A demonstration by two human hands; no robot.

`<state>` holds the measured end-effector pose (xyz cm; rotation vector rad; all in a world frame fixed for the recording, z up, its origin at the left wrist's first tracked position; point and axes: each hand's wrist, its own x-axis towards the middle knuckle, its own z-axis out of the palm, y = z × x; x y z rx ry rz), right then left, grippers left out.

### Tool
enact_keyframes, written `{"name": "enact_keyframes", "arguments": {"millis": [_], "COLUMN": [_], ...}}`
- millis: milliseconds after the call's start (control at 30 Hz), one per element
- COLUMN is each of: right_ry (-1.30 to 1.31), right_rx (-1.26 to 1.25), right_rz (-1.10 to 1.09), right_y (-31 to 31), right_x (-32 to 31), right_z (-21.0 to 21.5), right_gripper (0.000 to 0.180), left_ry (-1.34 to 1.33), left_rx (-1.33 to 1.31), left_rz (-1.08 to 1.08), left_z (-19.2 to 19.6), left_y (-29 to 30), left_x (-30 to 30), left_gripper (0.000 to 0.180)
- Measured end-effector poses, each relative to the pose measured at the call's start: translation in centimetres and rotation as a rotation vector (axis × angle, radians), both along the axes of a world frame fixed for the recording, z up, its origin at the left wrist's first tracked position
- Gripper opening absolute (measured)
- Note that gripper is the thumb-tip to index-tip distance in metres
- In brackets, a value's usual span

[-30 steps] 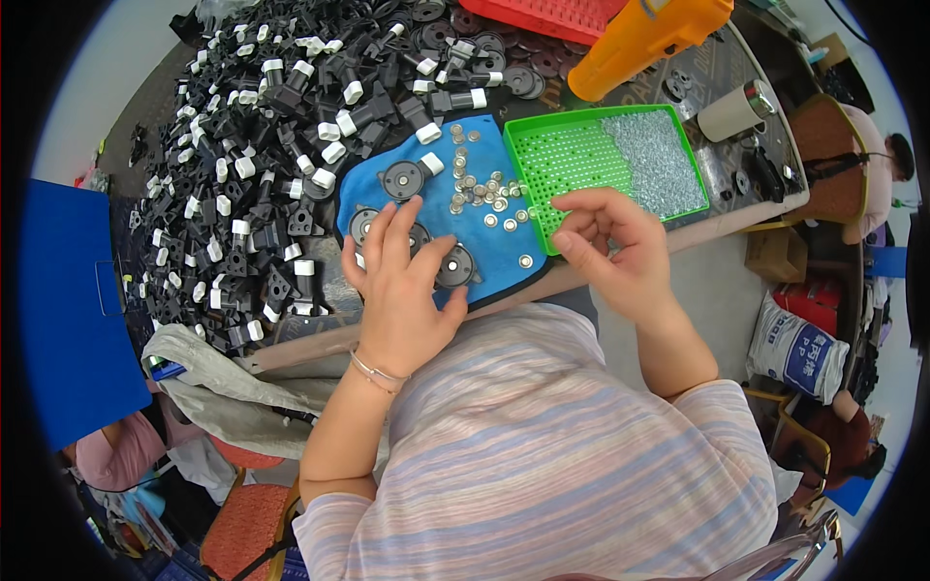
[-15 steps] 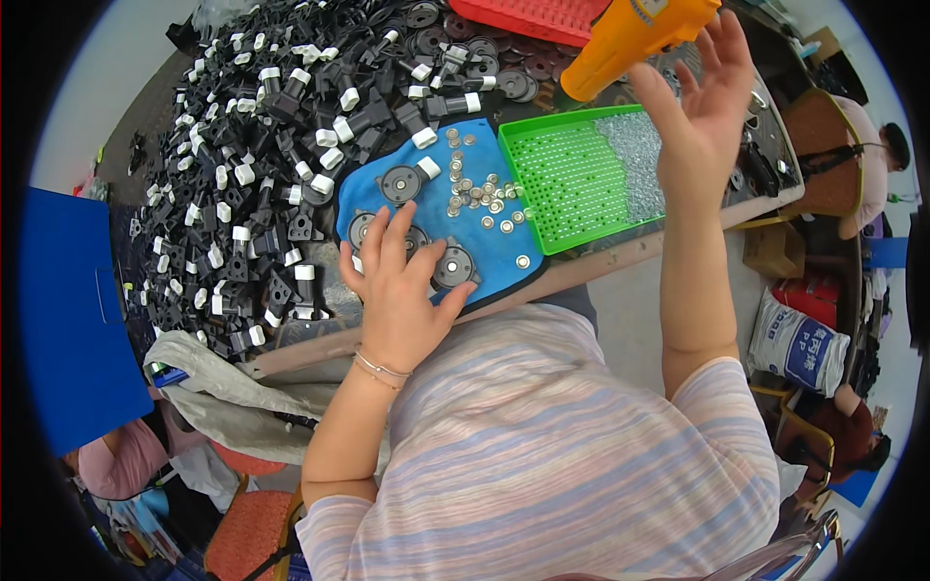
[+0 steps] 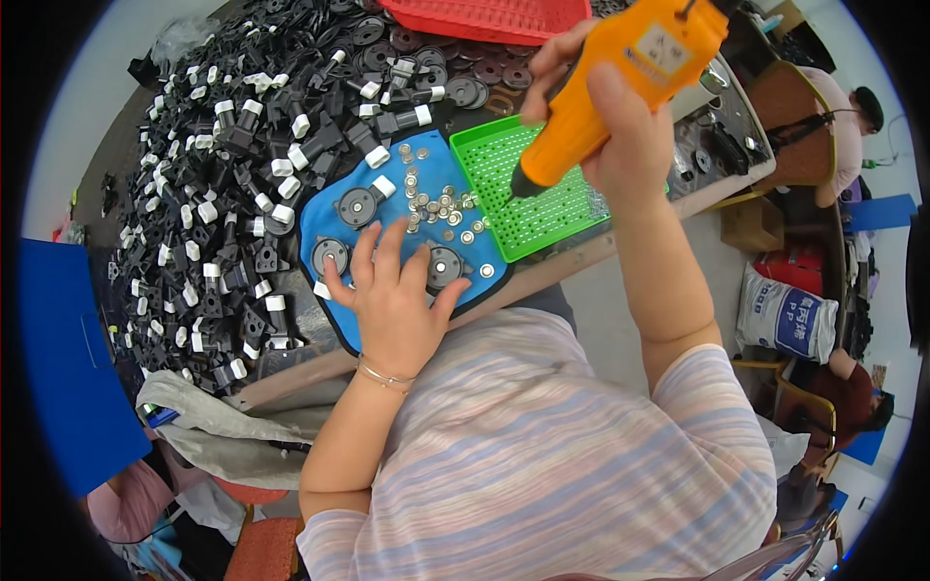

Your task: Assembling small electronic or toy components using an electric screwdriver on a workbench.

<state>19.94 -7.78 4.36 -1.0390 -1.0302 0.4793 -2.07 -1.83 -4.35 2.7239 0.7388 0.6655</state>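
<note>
My right hand point(image 3: 620, 131) is wrapped around an orange electric screwdriver point(image 3: 581, 121), which hangs with its black tip pointing down over a green perforated tray point(image 3: 467, 145). Spread fingers of my left hand point(image 3: 397, 315) rest over a blue mat point(image 3: 373, 165). Around them lie round grey-and-black wheels: one wheel point(image 3: 357, 206) with a white-tipped stem beyond the fingertips, another wheel point(image 3: 329, 256) by the little finger, and a third wheel point(image 3: 446, 267) beside the thumb and index finger. What lies beneath the palm is hidden. Several small round metal pieces point(image 3: 446, 203) are scattered on the mat's right half.
A large heap of black parts with white ends point(image 3: 223, 184) covers the left of the table. Dark discs point(image 3: 465, 92) lie behind the mat, near a red basket point(image 3: 494, 19). The padded table edge point(image 3: 668, 218) runs before me. Other people sit further off.
My right hand, empty and open before, has closed around the screwdriver and brought it down and left over the green tray. My left hand stays over the wheels.
</note>
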Motion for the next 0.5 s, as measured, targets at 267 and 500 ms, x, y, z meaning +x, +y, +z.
{"name": "enact_keyframes", "arguments": {"millis": [267, 500], "right_ry": [-0.055, 0.088], "right_rx": [0.105, 0.073], "right_rz": [-0.092, -0.037], "right_y": [-0.4, -0.4], "right_x": [-0.8, -1.6], "right_z": [-1.3, -2.1], "right_gripper": [0.039, 0.041], "left_ry": [0.02, 0.056], "left_rx": [0.005, -0.025], "left_rz": [-0.066, -0.075], "left_z": [0.2, 0.5], "left_y": [0.5, 0.7], "left_x": [0.1, 0.3], "left_gripper": [0.041, 0.041]}}
